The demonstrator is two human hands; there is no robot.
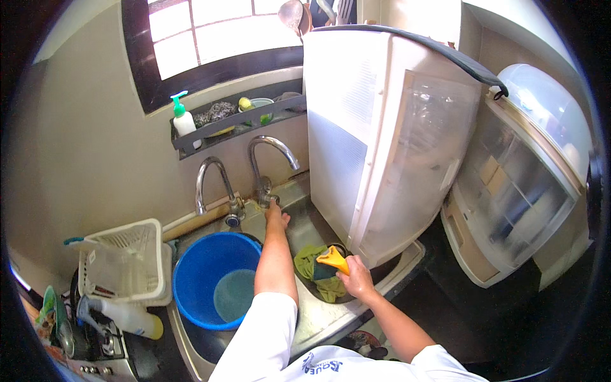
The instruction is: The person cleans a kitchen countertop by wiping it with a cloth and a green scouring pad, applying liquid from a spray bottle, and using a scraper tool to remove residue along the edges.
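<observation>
My left hand (277, 216) reaches to the knob at the base of the right chrome tap (268, 138); its fingers are partly hidden there. My right hand (357, 281) grips a yellow plastic-handled tool (334, 259) over the right sink basin. Beneath that tool lies a green cloth (308, 260), bunched in the basin with something dark beside it. In the left basin stands a blue plastic bucket (184, 286) with cloudy liquid in its bottom. A second chrome tap (210, 164) curves down behind the bucket.
A large translucent plastic cabinet (343, 143) leans over the sink's right side. Left of the bucket are a white plastic basket (155, 267) and a spray bottle (131, 317) by a stove. A dark wall shelf (238, 122) holds a pump bottle (184, 122) and scourers.
</observation>
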